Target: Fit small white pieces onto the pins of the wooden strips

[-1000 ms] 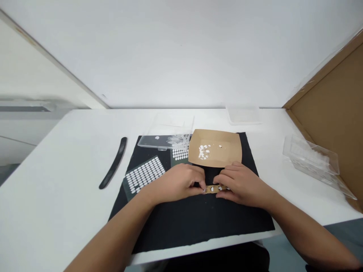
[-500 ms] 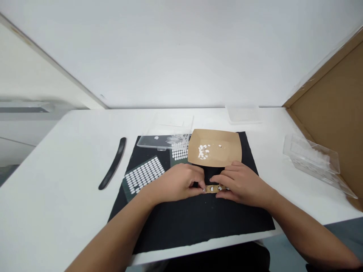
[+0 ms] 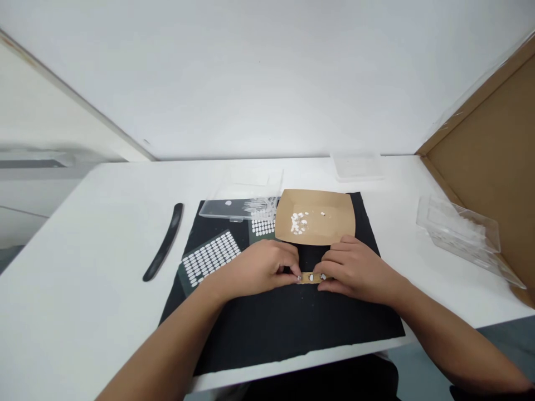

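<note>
A small tan strip (image 3: 311, 277) with white dots on it lies on the black mat (image 3: 288, 323). My left hand (image 3: 259, 268) pinches its left end with closed fingers. My right hand (image 3: 355, 270) grips the strip's right end, fingers curled over it. Just behind my hands sits a brown paper tray (image 3: 316, 217) holding several small white pieces. A dark sheet of white round dots (image 3: 209, 258) lies left of my left hand, and a smaller dotted sheet (image 3: 263, 227) lies beside the tray.
A black curved tool (image 3: 164, 242) lies on the white table to the left. A clear plastic lid (image 3: 238, 207) rests behind the mat. Clear plastic containers stand at the back (image 3: 358, 167) and the right (image 3: 463, 234). A cardboard panel (image 3: 493, 150) walls the right side.
Both hands stay on the strip; my right fingers have shifted slightly left along it. The view has drifted a little.
</note>
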A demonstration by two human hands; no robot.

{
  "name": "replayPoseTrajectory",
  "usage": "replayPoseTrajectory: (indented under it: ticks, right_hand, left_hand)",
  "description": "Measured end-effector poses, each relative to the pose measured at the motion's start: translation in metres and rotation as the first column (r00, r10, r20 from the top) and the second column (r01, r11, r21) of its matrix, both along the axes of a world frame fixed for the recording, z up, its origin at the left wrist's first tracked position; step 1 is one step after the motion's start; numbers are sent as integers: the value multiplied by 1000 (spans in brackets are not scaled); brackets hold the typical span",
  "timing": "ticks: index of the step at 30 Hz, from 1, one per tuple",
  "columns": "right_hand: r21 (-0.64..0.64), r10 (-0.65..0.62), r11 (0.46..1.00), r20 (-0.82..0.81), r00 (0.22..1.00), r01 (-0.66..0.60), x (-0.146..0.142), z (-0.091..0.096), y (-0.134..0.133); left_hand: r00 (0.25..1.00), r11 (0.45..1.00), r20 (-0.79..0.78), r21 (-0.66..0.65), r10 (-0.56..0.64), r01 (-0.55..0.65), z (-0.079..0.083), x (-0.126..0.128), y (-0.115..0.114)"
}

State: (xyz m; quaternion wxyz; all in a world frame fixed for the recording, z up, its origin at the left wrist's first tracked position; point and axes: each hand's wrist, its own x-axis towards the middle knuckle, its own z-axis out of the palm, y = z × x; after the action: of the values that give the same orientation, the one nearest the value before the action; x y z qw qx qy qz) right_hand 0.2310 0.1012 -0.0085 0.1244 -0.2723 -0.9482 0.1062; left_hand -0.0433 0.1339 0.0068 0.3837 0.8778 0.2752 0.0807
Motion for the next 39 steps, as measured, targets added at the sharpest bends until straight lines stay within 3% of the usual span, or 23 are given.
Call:
replayPoseTrajectory:
  ticks: [17, 39]
  right_hand:
    - [-13, 6, 1000, 3, 1000, -6, 0, 0, -1]
    - [11, -96, 995, -114, 989, 98, -21, -8, -11]
  left_hand:
    - [999, 1000, 33, -23, 11, -10, -3, 2, 1]
    - [999, 999, 5, -5, 42, -42, 2, 4, -3]
